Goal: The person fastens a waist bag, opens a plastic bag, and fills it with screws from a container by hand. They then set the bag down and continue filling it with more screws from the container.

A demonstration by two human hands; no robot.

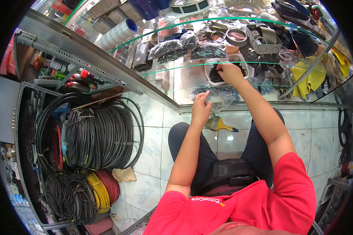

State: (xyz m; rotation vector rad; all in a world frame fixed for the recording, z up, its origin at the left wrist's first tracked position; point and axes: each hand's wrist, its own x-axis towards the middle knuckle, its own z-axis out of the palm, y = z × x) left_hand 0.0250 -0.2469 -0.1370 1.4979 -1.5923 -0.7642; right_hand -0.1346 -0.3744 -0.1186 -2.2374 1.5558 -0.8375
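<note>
My right hand (230, 74) reaches into a white plastic tub (208, 77) on the cabinet's lower shelf. Its fingers are closed among the small black parts (214, 74); the exact kind of part is too small to make out. Lower and to the left, my left hand (201, 109) pinches the edge of a clear plastic bag (222, 101), which spreads toward the right below the tub. Beneath the bag, a paintbrush with a yellow handle (222, 125) lies on the tiled floor between my knees.
Glass shelf edges (176, 69) cross close above the tub. Packets of black parts (168, 49), metal rings (236, 37) and a yellow cloth (308, 76) crowd the shelves. Coils of black cable (102, 137) stand at left. A metal frame (145, 92) borders the cabinet.
</note>
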